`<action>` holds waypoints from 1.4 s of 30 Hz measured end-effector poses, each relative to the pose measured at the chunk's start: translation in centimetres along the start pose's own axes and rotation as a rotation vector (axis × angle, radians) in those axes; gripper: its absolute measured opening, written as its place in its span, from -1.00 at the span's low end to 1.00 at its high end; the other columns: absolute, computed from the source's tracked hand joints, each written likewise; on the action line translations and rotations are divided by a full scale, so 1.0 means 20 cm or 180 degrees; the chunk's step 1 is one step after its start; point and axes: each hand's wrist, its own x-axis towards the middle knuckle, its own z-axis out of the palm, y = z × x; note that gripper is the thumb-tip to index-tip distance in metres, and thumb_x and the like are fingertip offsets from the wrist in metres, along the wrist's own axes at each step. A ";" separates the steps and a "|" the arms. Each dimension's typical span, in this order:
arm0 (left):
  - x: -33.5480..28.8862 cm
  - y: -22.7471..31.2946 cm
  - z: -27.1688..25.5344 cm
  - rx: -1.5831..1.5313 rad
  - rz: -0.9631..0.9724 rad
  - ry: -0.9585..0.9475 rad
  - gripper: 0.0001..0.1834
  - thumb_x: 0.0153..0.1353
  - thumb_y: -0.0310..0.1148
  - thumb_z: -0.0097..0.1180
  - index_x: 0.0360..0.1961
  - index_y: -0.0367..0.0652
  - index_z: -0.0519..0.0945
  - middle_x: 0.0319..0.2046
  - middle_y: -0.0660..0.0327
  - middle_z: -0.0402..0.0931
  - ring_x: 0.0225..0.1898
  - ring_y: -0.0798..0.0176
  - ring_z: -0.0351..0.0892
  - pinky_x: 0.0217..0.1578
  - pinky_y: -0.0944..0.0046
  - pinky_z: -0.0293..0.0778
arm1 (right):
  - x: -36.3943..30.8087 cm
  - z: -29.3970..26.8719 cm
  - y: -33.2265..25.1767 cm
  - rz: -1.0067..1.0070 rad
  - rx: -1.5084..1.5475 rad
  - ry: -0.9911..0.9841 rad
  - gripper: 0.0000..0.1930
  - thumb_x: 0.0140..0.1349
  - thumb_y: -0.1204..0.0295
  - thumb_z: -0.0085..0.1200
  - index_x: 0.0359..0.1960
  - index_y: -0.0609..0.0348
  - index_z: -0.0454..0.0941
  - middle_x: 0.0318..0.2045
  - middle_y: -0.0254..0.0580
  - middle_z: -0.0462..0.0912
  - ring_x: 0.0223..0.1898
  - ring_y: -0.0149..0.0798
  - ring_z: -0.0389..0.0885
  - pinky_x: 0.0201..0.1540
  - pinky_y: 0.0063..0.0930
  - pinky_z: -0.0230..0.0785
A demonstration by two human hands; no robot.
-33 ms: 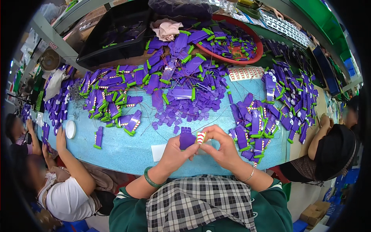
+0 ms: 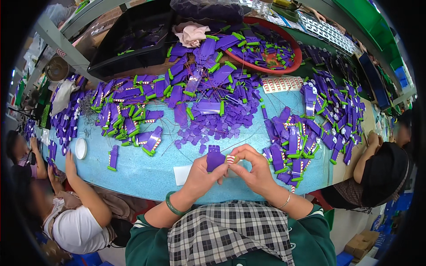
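My left hand [image 2: 200,178] is closed on a flat purple plastic part [image 2: 215,158] with small notches along its top edge. At that part's right side is a small white sticker with red chevrons [image 2: 230,159]. My right hand [image 2: 255,174] pinches the sticker between thumb and forefinger. Both thumbs nearly meet just below it. Whether the sticker touches the purple part is hard to make out. A white card [image 2: 181,175] lies on the blue table beside my left wrist.
Beyond my hands spreads a heap of small purple pieces [image 2: 213,126]. Purple-and-green parts pile up at left [image 2: 126,117] and right [image 2: 288,142]. A sticker sheet [image 2: 282,84], a red basin [image 2: 298,55] and a black bin [image 2: 100,66] stand farther back. Other people sit at both sides.
The chevron sticker has tipped between my fingers and shows lower and flatter. Both hands stay in nearly the same place.
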 end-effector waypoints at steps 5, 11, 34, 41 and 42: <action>0.01 0.02 0.04 -0.1194 -0.0104 0.0072 -0.56 0.33 -0.46 -0.14 0.22 -0.14 0.15 -0.03 0.13 0.43 -0.10 0.27 0.55 -0.28 0.20 0.65 | -0.01 0.02 0.02 0.0903 0.1178 -0.0220 -0.91 0.15 0.53 0.16 -0.35 0.22 0.50 -0.30 -0.30 0.55 -0.22 -0.44 0.47 -0.11 -0.49 0.32; 0.02 -0.02 0.02 -0.1750 -0.0315 -0.0383 -0.53 0.31 -0.49 -0.15 0.24 -0.11 0.14 0.05 0.15 0.38 0.03 0.23 0.49 -0.02 0.06 0.57 | -0.01 0.05 0.07 0.0929 0.1041 -0.0138 -0.88 0.13 0.50 0.20 -0.40 0.24 0.51 -0.44 -0.34 0.57 -0.34 -0.49 0.49 -0.18 -0.54 0.37; 0.00 -0.02 0.05 -0.0692 0.0001 -0.0455 -0.63 0.29 -0.55 -0.10 0.12 -0.21 0.23 0.00 0.18 0.34 0.02 0.29 0.45 -0.07 0.17 0.60 | -0.02 0.06 0.05 0.0409 0.0302 0.0103 -0.85 0.04 0.50 0.26 -0.55 0.20 0.50 -0.56 -0.28 0.56 -0.44 -0.35 0.47 -0.34 -0.47 0.30; -0.02 -0.03 0.07 -0.0610 0.0123 -0.0584 -0.68 0.34 -0.49 -0.08 0.09 -0.25 0.26 -0.03 0.18 0.34 0.00 0.30 0.45 -0.08 0.18 0.62 | 0.00 0.02 0.02 -0.0872 -0.0837 0.0422 -0.80 -0.05 0.52 0.30 -0.64 0.11 0.48 -0.60 -0.29 0.55 -0.51 -0.27 0.44 -0.41 -0.40 0.23; -0.02 -0.03 0.07 -0.0498 0.0144 -0.0578 -0.69 0.34 -0.49 -0.08 0.08 -0.25 0.26 -0.04 0.19 0.35 -0.01 0.32 0.44 -0.07 0.21 0.60 | 0.00 0.02 0.02 -0.0910 -0.0891 0.0433 -0.80 -0.07 0.53 0.31 -0.65 0.11 0.47 -0.60 -0.29 0.54 -0.51 -0.26 0.43 -0.42 -0.39 0.23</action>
